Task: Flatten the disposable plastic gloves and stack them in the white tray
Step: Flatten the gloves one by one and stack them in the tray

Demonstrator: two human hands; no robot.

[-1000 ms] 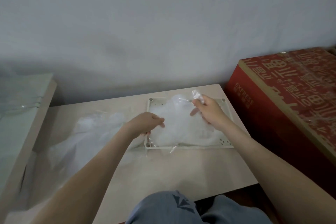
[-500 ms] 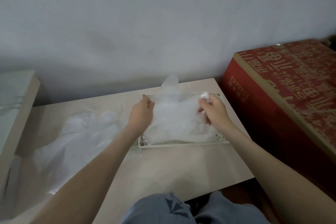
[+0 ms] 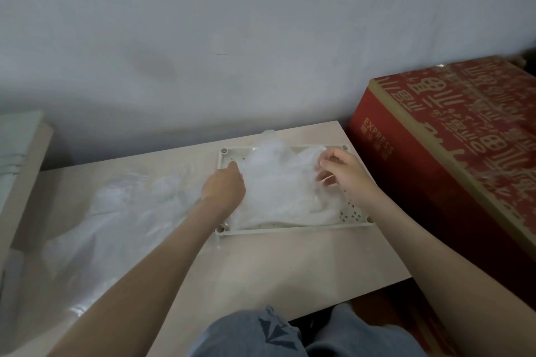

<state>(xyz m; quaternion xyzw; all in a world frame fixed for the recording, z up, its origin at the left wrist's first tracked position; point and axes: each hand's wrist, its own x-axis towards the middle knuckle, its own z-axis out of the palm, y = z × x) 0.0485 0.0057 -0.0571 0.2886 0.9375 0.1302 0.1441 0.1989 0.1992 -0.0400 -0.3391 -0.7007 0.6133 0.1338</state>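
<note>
Currently: gloves (image 3: 278, 185) piled in white tray (image 3: 290, 229), long axis 12–6, tip past the 12 o'clock rim. My left hand (image 3: 223, 190) sits at their 9, grip indeterminate; right hand (image 3: 343, 175) at 3, fingers (image 3: 326, 178) apart, touching.

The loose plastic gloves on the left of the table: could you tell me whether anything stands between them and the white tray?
Nothing visible does. The loose plastic gloves lie directly left of the white tray, reaching almost to its rim; only the person's own left hand crosses there, on the stacked gloves.
</note>
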